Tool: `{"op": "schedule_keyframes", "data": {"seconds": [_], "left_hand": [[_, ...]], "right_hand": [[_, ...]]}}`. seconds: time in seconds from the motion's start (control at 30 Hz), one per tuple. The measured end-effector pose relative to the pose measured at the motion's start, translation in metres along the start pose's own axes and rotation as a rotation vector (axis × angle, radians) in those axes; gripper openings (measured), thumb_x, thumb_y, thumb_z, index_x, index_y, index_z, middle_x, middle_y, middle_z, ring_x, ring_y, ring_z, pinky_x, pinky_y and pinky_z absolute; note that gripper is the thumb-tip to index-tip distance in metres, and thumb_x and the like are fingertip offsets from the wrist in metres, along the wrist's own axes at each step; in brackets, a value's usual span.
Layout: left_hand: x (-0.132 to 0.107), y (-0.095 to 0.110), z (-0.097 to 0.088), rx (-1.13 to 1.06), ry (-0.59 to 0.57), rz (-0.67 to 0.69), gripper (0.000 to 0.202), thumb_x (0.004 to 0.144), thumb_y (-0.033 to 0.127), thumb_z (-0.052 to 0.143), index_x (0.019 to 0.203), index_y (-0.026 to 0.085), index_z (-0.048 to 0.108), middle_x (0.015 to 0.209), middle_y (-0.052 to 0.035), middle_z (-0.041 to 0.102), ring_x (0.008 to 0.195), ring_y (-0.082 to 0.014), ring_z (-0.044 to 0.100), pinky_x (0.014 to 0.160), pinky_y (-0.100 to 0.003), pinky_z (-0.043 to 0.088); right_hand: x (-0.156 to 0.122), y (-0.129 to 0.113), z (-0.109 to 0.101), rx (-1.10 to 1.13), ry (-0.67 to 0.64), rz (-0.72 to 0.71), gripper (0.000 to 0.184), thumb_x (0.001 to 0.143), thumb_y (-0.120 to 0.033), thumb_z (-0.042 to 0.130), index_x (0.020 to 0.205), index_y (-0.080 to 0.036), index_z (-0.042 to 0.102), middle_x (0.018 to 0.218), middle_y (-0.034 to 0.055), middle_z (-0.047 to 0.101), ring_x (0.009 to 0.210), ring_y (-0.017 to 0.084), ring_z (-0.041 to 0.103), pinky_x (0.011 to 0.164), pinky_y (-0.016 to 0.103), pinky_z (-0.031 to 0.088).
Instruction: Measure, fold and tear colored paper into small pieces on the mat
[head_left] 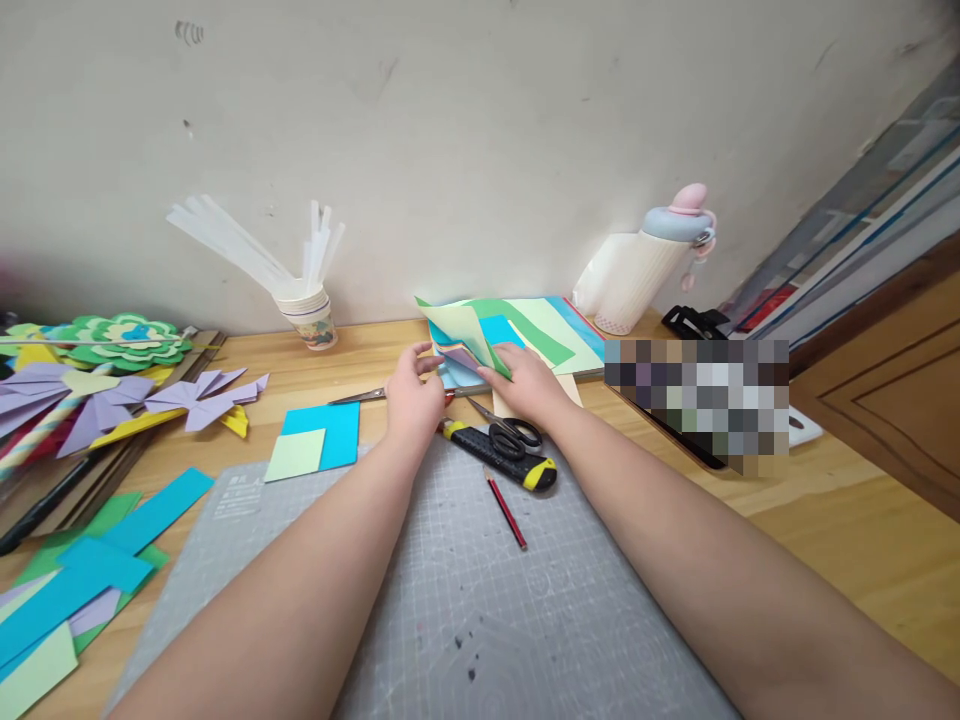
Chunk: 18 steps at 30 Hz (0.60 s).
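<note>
My right hand (pixel 526 380) is closed on the lower edge of a fanned stack of coloured paper (pixel 463 330), with pale green, green and purple sheets showing. Just left of that stack is my left hand (pixel 416 388), its fingers loosely bent and apart; I cannot tell whether they touch the sheets. Under the stack lies a pad with more green and blue paper (pixel 544 325). Below my hands, black-handled scissors (pixel 516 437) rest over a black and yellow utility knife (pixel 499 455). A dark red pencil (pixel 507 512) lies nearer me.
A grey cutting mat (pixel 480 600) covers the front. Blue and pale green squares (pixel 341 432) lie at its back left. Paper flowers (pixel 127 345) and strips (pixel 105 565) lie further left. Behind stand a paper cup (pixel 311 315) of straws and a bottle (pixel 645 265); a blurred device (pixel 697 405) is right.
</note>
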<state>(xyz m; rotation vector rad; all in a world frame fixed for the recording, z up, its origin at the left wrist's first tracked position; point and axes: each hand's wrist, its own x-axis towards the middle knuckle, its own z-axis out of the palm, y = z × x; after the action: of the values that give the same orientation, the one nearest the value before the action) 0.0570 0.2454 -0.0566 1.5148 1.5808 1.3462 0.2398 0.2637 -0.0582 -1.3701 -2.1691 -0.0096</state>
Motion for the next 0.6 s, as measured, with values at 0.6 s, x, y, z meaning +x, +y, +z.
{"op": "schedule_keyframes", "data": {"seconds": [0.6], "left_hand": [[-0.001, 0.002, 0.001, 0.043, -0.030, 0.053, 0.055, 0.066, 0.007, 0.048, 0.119, 0.022, 0.052, 0.108, -0.0049, 0.070, 0.104, -0.0203, 0.063, 0.095, -0.037, 0.047]], "right_hand": [[-0.001, -0.014, -0.005, 0.093, 0.250, -0.146, 0.032, 0.087, -0.013, 0.048, 0.116, -0.027, 0.042, 0.135, 0.0105, 0.044, 0.110, 0.024, 0.057, 0.079, 0.036, 0.052]]}}
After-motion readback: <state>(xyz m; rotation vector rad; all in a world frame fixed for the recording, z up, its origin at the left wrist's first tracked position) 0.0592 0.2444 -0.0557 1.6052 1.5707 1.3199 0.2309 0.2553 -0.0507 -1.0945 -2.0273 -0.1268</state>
